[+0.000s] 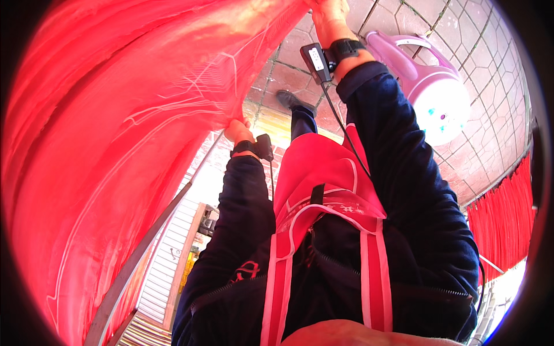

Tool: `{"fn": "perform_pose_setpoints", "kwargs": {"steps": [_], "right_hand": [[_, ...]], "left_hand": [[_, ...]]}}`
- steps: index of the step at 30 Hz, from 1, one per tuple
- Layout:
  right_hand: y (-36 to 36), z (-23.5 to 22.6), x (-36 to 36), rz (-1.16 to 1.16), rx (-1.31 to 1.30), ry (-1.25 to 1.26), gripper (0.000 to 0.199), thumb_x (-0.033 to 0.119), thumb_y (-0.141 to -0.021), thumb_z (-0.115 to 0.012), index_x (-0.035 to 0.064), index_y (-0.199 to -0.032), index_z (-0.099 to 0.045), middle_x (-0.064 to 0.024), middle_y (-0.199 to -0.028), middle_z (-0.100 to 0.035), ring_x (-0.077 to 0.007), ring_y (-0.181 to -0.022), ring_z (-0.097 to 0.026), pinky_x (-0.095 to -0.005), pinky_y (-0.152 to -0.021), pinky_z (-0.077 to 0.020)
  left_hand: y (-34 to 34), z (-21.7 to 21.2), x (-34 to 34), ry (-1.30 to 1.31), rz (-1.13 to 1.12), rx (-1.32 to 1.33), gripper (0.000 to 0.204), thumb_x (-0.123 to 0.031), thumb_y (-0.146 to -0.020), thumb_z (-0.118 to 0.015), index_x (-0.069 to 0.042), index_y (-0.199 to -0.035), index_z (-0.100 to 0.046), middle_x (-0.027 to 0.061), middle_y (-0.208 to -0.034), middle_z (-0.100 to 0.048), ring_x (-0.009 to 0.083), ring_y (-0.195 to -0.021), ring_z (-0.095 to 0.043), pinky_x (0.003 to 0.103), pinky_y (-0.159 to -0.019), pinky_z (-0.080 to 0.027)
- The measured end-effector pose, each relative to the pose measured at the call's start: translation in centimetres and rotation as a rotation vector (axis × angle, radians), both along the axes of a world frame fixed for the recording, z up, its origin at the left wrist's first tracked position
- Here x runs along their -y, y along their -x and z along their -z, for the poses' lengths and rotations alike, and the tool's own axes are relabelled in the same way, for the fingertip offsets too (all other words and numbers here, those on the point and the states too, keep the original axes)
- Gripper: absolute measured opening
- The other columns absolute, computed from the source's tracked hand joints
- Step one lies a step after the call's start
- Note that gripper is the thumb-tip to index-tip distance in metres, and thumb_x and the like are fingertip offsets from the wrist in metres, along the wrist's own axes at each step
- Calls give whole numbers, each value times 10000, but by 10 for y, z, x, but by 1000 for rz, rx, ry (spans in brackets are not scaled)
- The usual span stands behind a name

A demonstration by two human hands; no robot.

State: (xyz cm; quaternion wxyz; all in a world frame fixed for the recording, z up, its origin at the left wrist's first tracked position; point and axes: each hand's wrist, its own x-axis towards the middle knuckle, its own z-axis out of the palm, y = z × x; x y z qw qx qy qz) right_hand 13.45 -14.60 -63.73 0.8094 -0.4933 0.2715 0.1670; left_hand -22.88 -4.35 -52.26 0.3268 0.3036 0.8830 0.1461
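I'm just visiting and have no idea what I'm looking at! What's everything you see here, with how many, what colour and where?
Cloth: one, red, filling the left side
Stool: one, pale pink, upper right
Paving: one stretch, pinkish-grey, upper right
Drape: one, red, right edge
Bar: one, dark, lower left
Slatted panel: one, white, lower left
Apron: one, red, centre
Wrist devices: two, black, one per wrist
Shoe: one, dark, upper centre
Sleeves: two, navy, centre
Left hand: one, bare, at the cloth's lower edge
Right hand: one, bare, top edge

No lettering can be read. Small marks are seen on the white label (315, 59) of the black right-wrist device (322, 75), too tiny to decipher.
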Motion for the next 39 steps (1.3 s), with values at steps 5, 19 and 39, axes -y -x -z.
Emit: {"fn": "perform_pose_setpoints", "kwargs": {"steps": [5,19,39], "right_hand": [[21,-8,22,70,8,33,235,31,-922,-439,53,-1071,-620,-124,-864,-694,-267,-759,-689,-370,-636,-564],[35,-26,49,34,-5,70,233,45,-905,-493,57,-1088,-637,-120,-876,-711,-275,-796,-697,-367,-708,-574],[55,-51,181,-727,-186,358,313,281,-921,-627,44,-1119,-681,-78,-999,-703,-169,-783,-669,-294,-639,-519]], "left_hand": [[4,-7,30,164,-157,62,360,-73,-956,-380,57,-1292,-381,210,-1091,-597,332,-868,-671,382,-722,-572],[13,-34,82,349,288,153,178,-145,-936,-522,-6,-1035,-571,125,-897,-685,246,-693,-690,301,-586,-547],[-51,-104,49,171,1185,196,189,-164,-934,-576,-7,-990,-666,91,-801,-694,170,-660,-686,305,-629,-538]]}}
